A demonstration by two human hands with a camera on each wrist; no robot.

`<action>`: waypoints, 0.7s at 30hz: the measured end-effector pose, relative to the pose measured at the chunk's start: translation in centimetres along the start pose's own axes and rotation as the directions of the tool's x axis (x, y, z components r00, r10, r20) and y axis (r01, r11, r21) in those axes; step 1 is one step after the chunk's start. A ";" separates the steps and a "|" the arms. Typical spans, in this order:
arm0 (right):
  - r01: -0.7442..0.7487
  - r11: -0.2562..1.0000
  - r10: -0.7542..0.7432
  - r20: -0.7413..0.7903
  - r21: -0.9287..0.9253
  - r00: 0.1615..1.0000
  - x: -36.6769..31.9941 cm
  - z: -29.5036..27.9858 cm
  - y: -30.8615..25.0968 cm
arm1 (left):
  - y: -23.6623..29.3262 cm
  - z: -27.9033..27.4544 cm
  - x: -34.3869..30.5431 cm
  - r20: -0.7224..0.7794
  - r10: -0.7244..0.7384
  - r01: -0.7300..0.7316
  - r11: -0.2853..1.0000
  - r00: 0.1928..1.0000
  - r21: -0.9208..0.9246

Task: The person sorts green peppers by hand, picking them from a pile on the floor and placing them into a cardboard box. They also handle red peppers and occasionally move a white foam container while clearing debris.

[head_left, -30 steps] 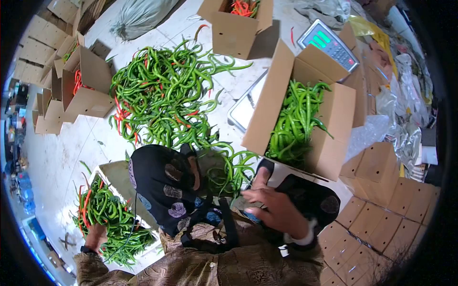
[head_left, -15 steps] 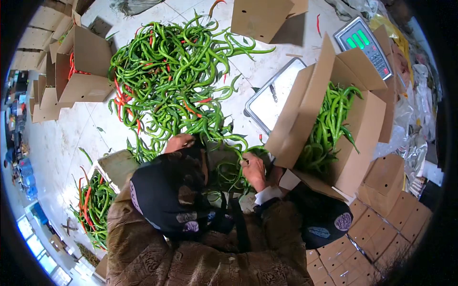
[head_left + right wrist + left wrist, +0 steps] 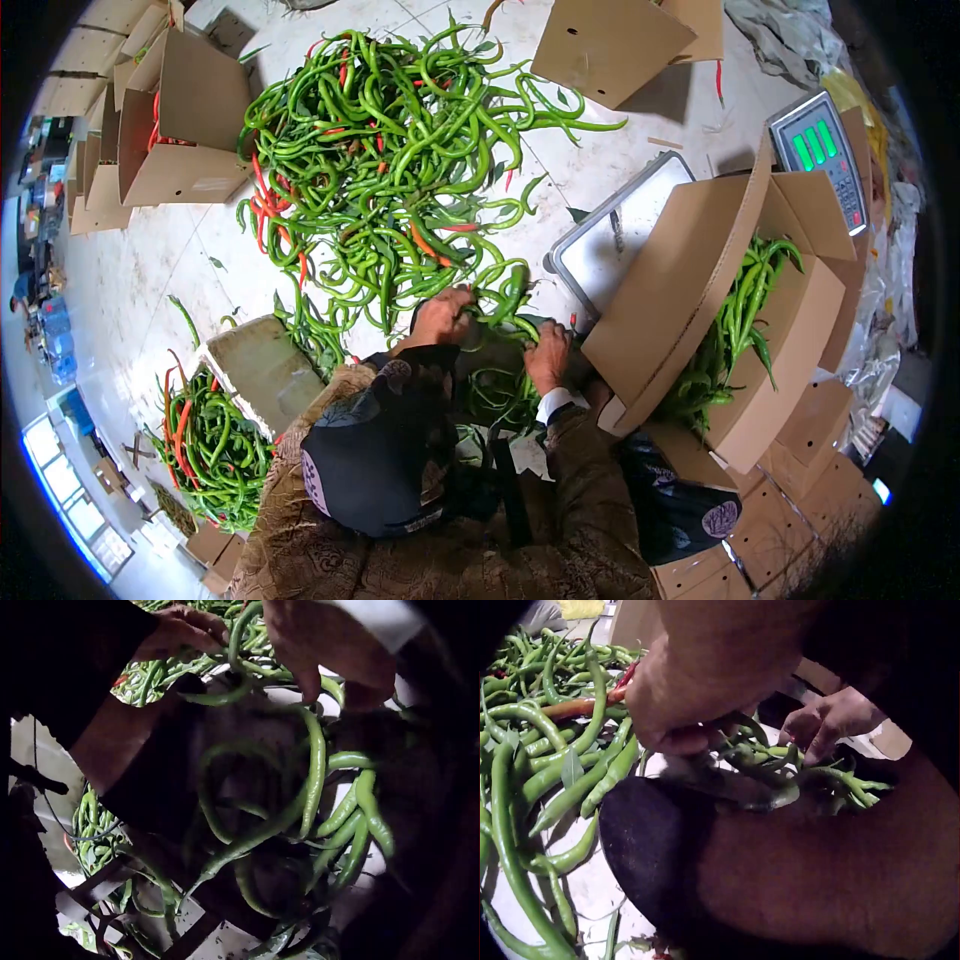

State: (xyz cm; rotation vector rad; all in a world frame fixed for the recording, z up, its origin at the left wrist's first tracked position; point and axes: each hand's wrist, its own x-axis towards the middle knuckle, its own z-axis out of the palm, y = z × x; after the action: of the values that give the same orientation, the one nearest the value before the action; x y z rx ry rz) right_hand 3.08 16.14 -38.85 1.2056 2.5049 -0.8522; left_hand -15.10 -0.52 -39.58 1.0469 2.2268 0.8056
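Long curved green chilli pepper (image 3: 514, 290) held up between hands, near pepper heap (image 3: 390, 150); judged light, firm, slick-skinned, liable to snap if bent; best gripped mid-body; pinched by curled fingers of left hand (image 3: 440, 318); right hand (image 3: 547, 355) lowered among peppers, grasp cannot be told; carton (image 3: 665, 275) part-filled with green peppers; digital scale display (image 3: 815, 147) lit green, characters unclear; no brand or label legible.

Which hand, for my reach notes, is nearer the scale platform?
Right: in the head view, the right hand is below-left of the scale platform; the left hand is farther left, beside the pepper pile.
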 end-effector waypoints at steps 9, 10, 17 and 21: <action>0.034 0.993 -0.040 0.047 0.110 0.998 0.8 0.1 3.7 | -2.0 -2.2 -2.2 0.078 -0.201 0.192 0.975 0.976 0.110; 0.022 0.997 -0.037 0.206 0.078 0.978 0.8 -1.1 3.6 | -1.3 -1.8 -1.7 -0.041 -0.133 0.139 0.964 0.990 0.226; 0.314 0.829 -0.486 0.317 0.463 0.814 -0.7 -3.9 0.8 | -1.1 -2.1 1.3 -0.013 0.106 -0.088 0.878 0.994 0.471; -0.207 0.677 -0.051 0.326 0.706 0.944 0.6 -5.8 -2.0 | -1.8 -1.9 -0.2 -0.054 0.128 -0.109 0.956 0.990 0.274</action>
State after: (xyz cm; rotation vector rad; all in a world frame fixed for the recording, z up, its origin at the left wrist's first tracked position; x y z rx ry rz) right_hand 1.37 18.95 -33.67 1.2113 1.8362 -1.9773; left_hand -17.16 -2.15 -39.52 1.3095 2.4013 0.6061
